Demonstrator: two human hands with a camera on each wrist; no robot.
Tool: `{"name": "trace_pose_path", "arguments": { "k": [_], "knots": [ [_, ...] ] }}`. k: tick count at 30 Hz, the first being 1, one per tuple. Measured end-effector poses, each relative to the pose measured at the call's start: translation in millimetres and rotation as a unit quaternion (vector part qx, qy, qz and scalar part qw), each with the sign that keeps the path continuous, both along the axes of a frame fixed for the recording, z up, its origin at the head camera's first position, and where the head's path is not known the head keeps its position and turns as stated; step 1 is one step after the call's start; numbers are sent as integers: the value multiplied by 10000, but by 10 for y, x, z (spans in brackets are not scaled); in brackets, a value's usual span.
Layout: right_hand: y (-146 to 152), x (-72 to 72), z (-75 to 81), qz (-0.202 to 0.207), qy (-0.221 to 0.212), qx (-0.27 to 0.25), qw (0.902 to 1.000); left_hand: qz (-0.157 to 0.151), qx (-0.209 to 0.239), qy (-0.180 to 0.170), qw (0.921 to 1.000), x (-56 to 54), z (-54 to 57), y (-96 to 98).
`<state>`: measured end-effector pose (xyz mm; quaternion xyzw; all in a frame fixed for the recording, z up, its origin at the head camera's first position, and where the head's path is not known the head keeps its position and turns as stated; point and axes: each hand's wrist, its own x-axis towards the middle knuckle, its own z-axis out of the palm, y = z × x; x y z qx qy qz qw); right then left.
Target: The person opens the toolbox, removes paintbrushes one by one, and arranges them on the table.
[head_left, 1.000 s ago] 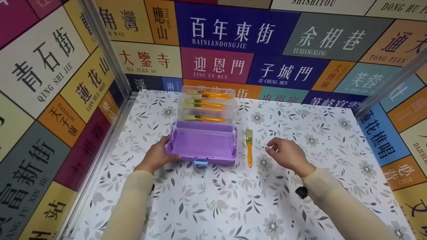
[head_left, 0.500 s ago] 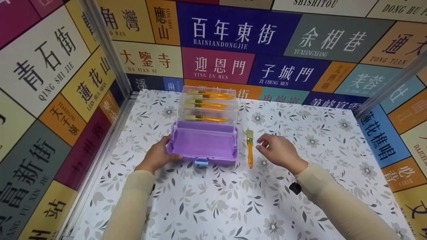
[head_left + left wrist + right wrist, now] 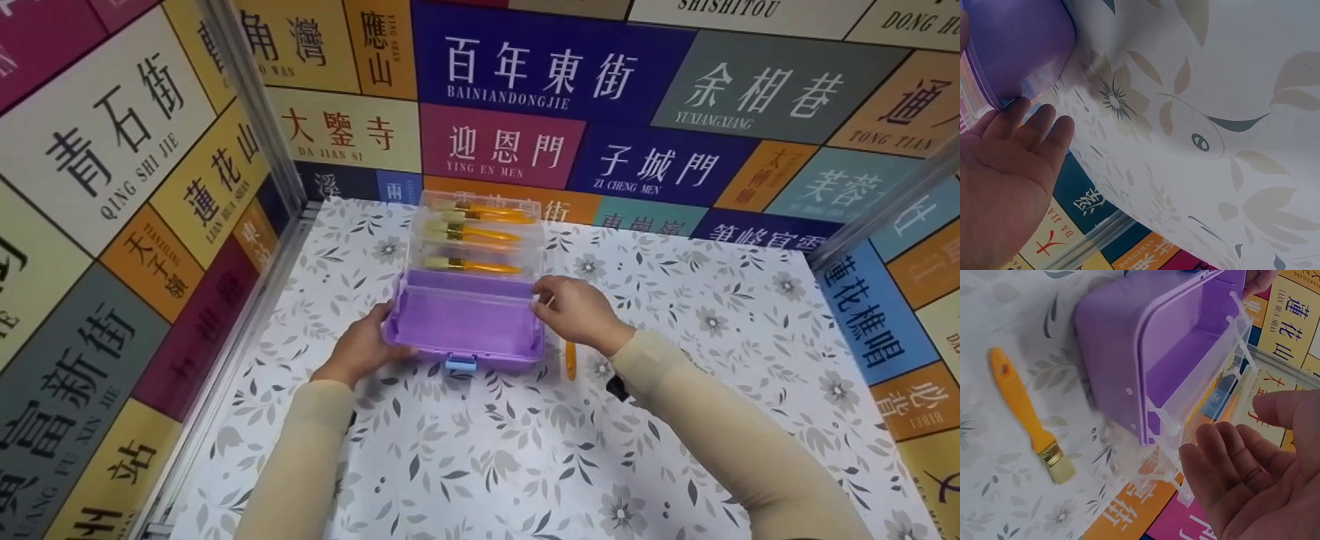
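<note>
A purple plastic toolbox (image 3: 465, 319) stands unfolded on the table, its inside bare. Clear trays (image 3: 532, 255) fan out behind it and carry several paintbrushes (image 3: 487, 235) with orange handles. My left hand (image 3: 364, 346) holds the box's left end, thumb toward the front and fingers along the side. At the back right corner hovers my right hand (image 3: 581, 311), fingers loosely bent beside the clear hinge arms (image 3: 1165, 419), with nothing in its grasp. One loose paintbrush (image 3: 1022, 405) lies right of the box; in the head view the right hand hides its bristles.
A light blue latch (image 3: 460, 363) sits on the box's front. The table (image 3: 465, 465) has a leaf-and-flower cover. Panels with Chinese lettering (image 3: 555, 71) wall in the back and both sides, joined by metal corner posts (image 3: 262, 97).
My right hand has moved left, passing over the loose paintbrush to the box's back right corner. The left hand keeps its hold, and the box stays in place.
</note>
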<state>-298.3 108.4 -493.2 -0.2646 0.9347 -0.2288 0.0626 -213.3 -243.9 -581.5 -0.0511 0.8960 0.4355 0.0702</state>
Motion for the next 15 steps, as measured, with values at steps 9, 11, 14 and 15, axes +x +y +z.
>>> {"name": "trace_pose_path", "arguments": {
  "k": [9, 11, 14, 15],
  "knots": [
    [-465, -337, -144, 535, -208, -105, 9983, 12, -6, 7, 10000, -8, -22, -3],
    [-549, -387, -169, 644, -243, -70, 9976, 17, 21, 39, 10000, -8, -20, -3],
    [-650, -447, -199, 723, -319, 4, 9969, -5, 6, 60, 10000, -8, -25, -11],
    [-677, -465, -210, 737, -328, 32, 9967, -8, -6, 67, 10000, -10, -26, -13]
  ]
}}
